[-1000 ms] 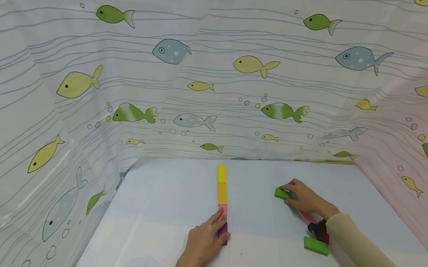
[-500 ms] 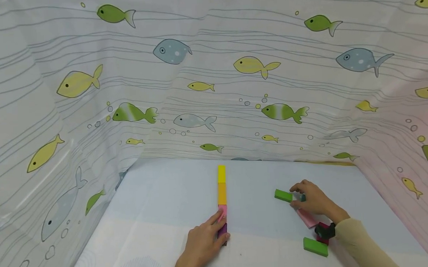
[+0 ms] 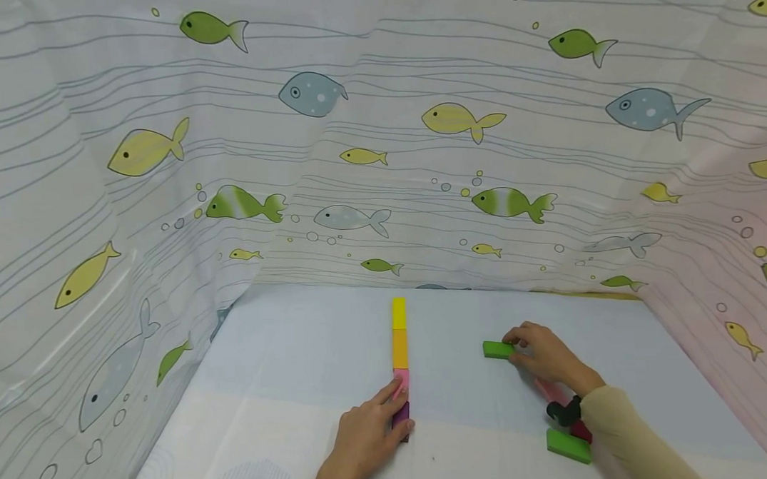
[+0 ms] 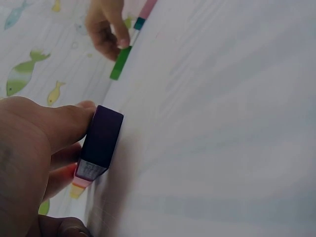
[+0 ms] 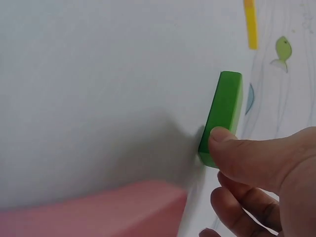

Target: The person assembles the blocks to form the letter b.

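Note:
My left hand [image 3: 364,435] holds the near end of a straight row of blocks, its thumb and fingers about the purple block [image 4: 102,136]. Ahead of that lie a pink block [image 3: 402,374], an orange block [image 3: 400,349] and a yellow block [image 3: 399,313], end to end. Over on the right, my right hand [image 3: 549,357] pinches one end of a green block [image 5: 225,103], the thumb on its face. Its free end points left, toward the row. A teal block [image 4: 139,23] shows behind the right hand in the left wrist view.
Under the right forearm lie a second pink block [image 5: 148,207] and a dark red block [image 3: 581,431]. Another green block [image 3: 569,446] lies nearer to me. A fish-print sheet [image 3: 419,181] walls in the back and sides of the white table [image 3: 285,344].
My right hand let the green block go and drew back right, uncovering a teal block. Now it pinches the green block again, which has shifted slightly left and turned. The left hand stays put.

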`<action>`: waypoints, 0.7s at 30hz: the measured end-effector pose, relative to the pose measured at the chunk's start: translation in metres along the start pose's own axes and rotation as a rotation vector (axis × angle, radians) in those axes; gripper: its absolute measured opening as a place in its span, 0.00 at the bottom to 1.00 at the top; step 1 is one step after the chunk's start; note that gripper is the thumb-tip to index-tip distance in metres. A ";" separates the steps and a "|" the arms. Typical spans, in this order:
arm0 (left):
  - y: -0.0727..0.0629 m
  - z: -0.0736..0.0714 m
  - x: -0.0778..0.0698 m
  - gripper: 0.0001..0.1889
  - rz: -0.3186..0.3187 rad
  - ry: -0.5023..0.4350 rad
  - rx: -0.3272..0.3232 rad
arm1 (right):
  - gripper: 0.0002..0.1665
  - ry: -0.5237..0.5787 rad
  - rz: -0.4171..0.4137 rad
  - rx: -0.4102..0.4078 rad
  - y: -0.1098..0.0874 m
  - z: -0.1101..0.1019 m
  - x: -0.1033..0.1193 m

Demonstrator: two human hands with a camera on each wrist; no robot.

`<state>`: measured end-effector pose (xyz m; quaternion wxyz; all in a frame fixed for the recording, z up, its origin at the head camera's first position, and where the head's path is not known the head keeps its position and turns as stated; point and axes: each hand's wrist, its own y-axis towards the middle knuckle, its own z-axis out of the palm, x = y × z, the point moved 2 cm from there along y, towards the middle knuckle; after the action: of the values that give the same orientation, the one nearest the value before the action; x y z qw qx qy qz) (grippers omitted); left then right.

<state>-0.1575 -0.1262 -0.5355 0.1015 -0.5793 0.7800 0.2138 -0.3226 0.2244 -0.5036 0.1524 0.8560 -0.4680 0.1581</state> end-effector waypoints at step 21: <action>0.001 0.001 0.001 0.27 -0.008 0.013 0.010 | 0.16 0.017 -0.111 0.057 0.051 0.032 0.051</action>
<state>-0.1583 -0.1259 -0.5367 0.1002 -0.5834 0.7793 0.2058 -0.3356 0.1470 -0.5053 0.1403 0.8833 -0.4137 0.1699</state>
